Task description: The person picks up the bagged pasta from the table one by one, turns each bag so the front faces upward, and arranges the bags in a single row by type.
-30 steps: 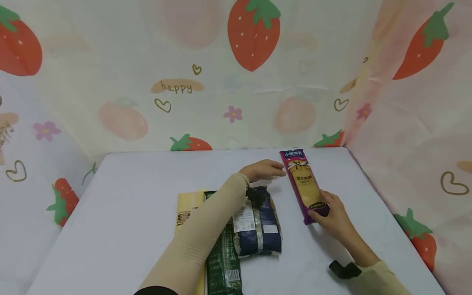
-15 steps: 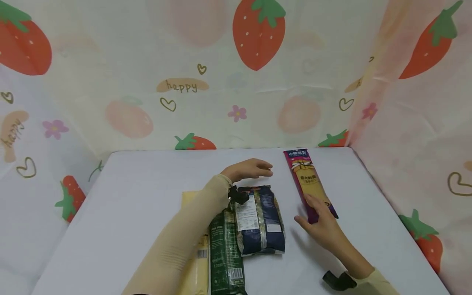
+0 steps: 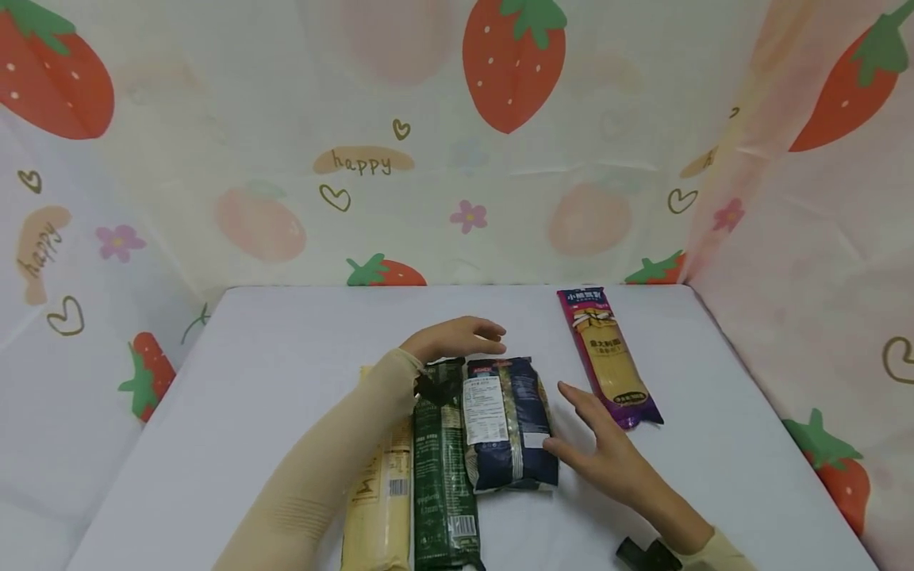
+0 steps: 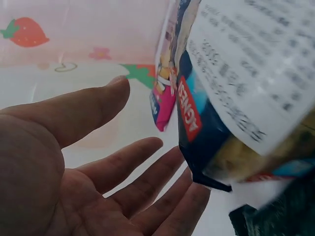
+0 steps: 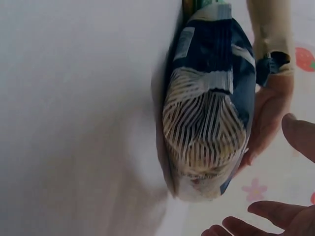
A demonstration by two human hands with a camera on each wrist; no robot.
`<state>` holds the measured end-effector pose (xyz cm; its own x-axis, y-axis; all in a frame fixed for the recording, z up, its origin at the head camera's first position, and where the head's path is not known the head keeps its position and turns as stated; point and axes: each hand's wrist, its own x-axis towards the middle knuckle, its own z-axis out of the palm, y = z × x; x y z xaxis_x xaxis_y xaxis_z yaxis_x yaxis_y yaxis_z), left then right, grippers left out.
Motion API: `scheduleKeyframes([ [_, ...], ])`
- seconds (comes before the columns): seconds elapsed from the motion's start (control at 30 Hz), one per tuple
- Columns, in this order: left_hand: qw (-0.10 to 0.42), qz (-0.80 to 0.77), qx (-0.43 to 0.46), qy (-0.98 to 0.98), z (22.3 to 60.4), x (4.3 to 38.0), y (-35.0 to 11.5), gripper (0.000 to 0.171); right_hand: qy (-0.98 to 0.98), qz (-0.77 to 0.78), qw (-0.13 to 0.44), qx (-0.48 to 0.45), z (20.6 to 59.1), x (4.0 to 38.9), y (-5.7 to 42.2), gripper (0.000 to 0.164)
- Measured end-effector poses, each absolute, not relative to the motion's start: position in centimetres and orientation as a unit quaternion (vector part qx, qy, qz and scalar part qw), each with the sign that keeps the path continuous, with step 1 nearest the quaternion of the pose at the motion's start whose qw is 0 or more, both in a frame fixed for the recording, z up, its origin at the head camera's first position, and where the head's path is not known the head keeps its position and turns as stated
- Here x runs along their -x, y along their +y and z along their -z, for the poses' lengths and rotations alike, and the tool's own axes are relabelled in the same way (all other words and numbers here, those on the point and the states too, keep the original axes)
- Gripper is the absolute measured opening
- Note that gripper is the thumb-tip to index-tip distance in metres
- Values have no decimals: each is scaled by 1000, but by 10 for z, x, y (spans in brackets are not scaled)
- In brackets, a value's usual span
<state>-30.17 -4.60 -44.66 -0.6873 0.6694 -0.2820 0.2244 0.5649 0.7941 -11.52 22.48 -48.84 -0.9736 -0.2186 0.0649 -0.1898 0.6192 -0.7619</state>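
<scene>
A navy pasta bag (image 3: 520, 464) with a white label lies on the table, its label side up. My left hand (image 3: 457, 337), fingers loosely bent and holding nothing, is just beyond the bag's far end; in the left wrist view, its fingertips come close to the bag's corner (image 4: 197, 152). On the other side, my right hand (image 3: 607, 456) is beside the bag's right edge, thumb and fingers spread. The right wrist view shows the bag's striped side (image 5: 204, 128); whether the right thumb touches it I cannot tell. Behind the right hand lies a purple spaghetti pack (image 3: 607, 357).
Left of the navy bag, a long green spaghetti pack (image 3: 443, 468) and a pale yellow pack (image 3: 378, 507) lie side by side, partly covered by my left forearm. The white table (image 3: 286, 341) ends at a strawberry-printed curtain (image 3: 400, 95).
My right hand has let go of the purple spaghetti pack and moved left to the navy bag. The left hand has drawn back leftward from near the purple pack to above the navy bag.
</scene>
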Motion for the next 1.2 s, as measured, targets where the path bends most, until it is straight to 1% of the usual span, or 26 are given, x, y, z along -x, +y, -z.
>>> scheduleKeyframes([
  [0.17, 285, -359, -273, 846, 450, 293, -56, 63, 902, 411, 29, 127, 489, 111, 219, 97],
  [0.3, 294, -350, -271, 847, 452, 287, -64, 64, 908, 392, 39, 142, 492, 108, 215, 106],
  [0.57, 304, -340, -299, 838, 461, 284, -74, 63, 917, 365, 54, 152, 490, 103, 207, 119],
  [0.9, 291, -330, -301, 846, 472, 280, -76, 61, 931, 321, 69, 158, 493, 103, 198, 130],
  [1.07, 287, -339, -297, 846, 475, 278, -77, 60, 937, 306, 88, 142, 493, 104, 192, 133],
  [1.2, 284, -350, -292, 844, 475, 275, -77, 59, 945, 283, 91, 138, 495, 105, 189, 134],
])
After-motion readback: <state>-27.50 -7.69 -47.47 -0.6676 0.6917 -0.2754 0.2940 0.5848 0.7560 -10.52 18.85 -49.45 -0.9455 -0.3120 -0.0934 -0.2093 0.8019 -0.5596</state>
